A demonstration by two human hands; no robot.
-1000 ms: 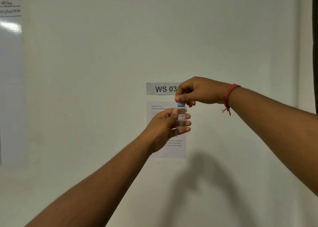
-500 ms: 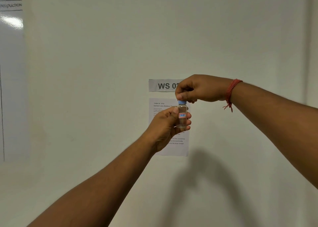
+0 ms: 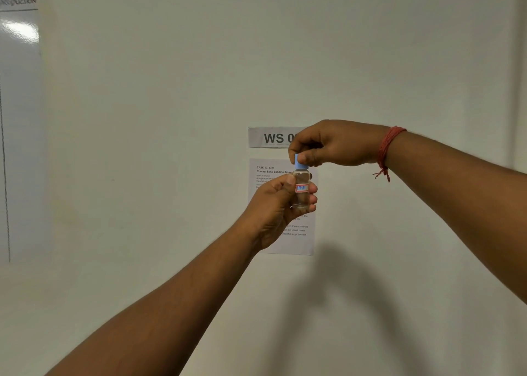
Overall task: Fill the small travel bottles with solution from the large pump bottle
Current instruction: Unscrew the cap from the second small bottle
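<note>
A small clear travel bottle (image 3: 301, 177) with a red-edged label is held upright in front of a white wall. My left hand (image 3: 275, 207) grips its body from the left, thumb in front and fingers wrapped behind. My right hand (image 3: 332, 144) comes in from the right and pinches the bottle's light blue cap (image 3: 299, 165) between thumb and fingers. The large pump bottle is not in view.
Behind the hands, a "WS" sign (image 3: 272, 137) and a printed task sheet (image 3: 282, 233) are stuck to the white wall (image 3: 171, 119). A glossy whiteboard (image 3: 17, 119) with handwriting hangs at the far left. No table or counter is visible.
Both hands have kept their hold on the bottle and cap. The hands and wall papers sit slightly higher in the view than one second ago.
</note>
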